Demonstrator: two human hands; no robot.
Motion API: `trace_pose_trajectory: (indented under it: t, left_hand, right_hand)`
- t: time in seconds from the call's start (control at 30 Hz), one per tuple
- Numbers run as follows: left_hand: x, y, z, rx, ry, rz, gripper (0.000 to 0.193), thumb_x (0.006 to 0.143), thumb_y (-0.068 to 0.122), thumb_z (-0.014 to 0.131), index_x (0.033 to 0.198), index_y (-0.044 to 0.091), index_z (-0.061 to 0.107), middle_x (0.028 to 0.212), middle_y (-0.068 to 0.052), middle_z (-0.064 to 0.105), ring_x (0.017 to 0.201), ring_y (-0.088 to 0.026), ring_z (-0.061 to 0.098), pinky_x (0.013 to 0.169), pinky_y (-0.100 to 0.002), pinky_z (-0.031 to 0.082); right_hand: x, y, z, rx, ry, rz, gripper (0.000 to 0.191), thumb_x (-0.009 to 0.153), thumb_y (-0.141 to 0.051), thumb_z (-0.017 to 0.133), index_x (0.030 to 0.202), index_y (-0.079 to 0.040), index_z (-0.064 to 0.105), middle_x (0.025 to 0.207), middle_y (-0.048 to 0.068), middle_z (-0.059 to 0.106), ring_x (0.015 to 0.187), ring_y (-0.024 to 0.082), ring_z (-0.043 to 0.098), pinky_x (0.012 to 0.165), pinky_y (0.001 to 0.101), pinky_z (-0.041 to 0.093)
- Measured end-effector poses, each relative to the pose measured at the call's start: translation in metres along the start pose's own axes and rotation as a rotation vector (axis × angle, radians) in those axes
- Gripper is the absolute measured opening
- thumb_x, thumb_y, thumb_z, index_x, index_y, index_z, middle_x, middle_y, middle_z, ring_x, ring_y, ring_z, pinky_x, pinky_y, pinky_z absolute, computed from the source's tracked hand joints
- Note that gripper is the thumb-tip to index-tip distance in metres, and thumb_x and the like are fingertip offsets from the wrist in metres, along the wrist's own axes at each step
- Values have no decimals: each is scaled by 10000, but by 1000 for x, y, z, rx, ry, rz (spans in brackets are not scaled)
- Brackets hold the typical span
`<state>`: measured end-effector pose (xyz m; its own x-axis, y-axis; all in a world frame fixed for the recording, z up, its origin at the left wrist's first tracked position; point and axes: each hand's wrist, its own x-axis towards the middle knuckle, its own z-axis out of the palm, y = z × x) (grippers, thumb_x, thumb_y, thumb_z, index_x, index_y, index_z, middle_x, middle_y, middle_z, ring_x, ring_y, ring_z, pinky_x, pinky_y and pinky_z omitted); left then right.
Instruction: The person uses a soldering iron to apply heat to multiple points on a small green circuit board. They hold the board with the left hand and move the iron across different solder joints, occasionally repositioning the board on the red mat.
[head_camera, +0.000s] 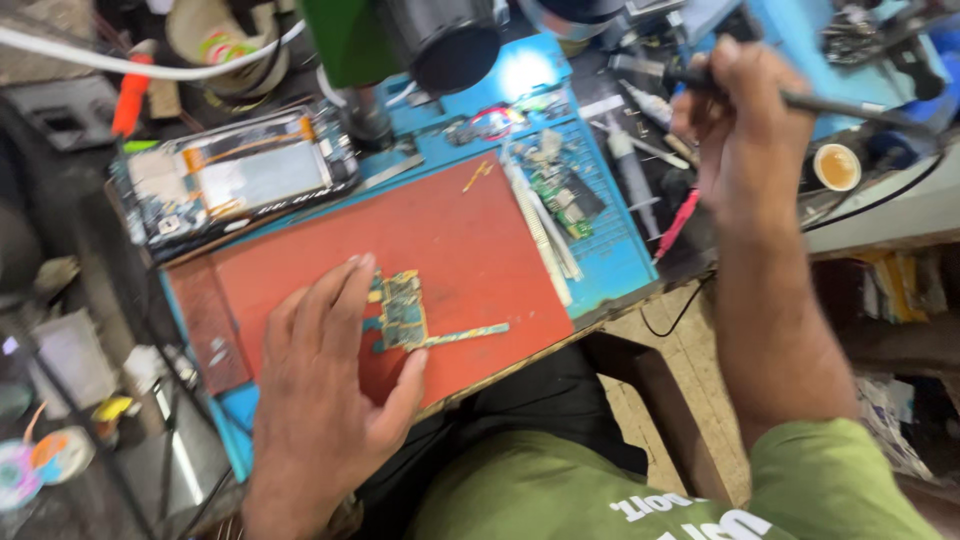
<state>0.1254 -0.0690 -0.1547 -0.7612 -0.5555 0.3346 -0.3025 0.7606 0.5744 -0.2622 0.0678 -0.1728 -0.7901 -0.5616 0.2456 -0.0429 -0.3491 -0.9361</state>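
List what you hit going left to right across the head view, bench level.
Orange-handled tool → opened phone → left hand → green circuit board on the red mat → small board pieces → red-tipped probe → right hand holding a dark tool.

hands: 2 | circuit boards (405, 312): 2 (one on blue mat) | opened phone (235, 180): 1 | red mat (440, 240): 1

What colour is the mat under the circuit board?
Red, over a blue work mat; the red mat under the circuit board shows in the head view.

Red mat (450, 230) open; clutter likely rings it.
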Motion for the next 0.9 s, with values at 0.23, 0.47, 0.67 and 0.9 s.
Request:
trace_pose_trajectory:
  t: [0.23,0.47,0.67,0.9]
  left_hand:
    - [4,-7,12,50,-63,-38,859,754,288,788,1481,6,428,1324,-156,591,1234,-377,511,1056,-511,381]
    - [3,-8,13,27,-104,-59,858,716,222,774,1493,53,453,1292,-123,642,1218,-335,530,990,-504,388]
    - [5,-11,11,-39,-135,-26,859,706,143,740,1507,73,437,1249,-116,644,1220,-329,559,981,-497,397]
    - [9,-10,7,-139,-104,-4,833,744,155,762,1492,31,417,1302,-153,628,1181,-366,567,1015,-485,427]
  right_hand:
    - [-89,6,-20,296,132,287,228,1094,-194,607,1024,17,659,744,124,664,575,195,574,561,291,474]
    - [-135,19,-13,384,11,264,250,1105,-191,599,1062,51,645,807,166,685,655,225,618,626,310,502]
    - [-155,27,-7,354,-74,155,229,1092,-150,618,1084,77,640,858,222,698,720,261,661,698,337,521]
    - [-171,34,9,206,-192,-55,279,1076,-163,651,1193,91,650,1021,228,711,874,269,682,784,369,566]
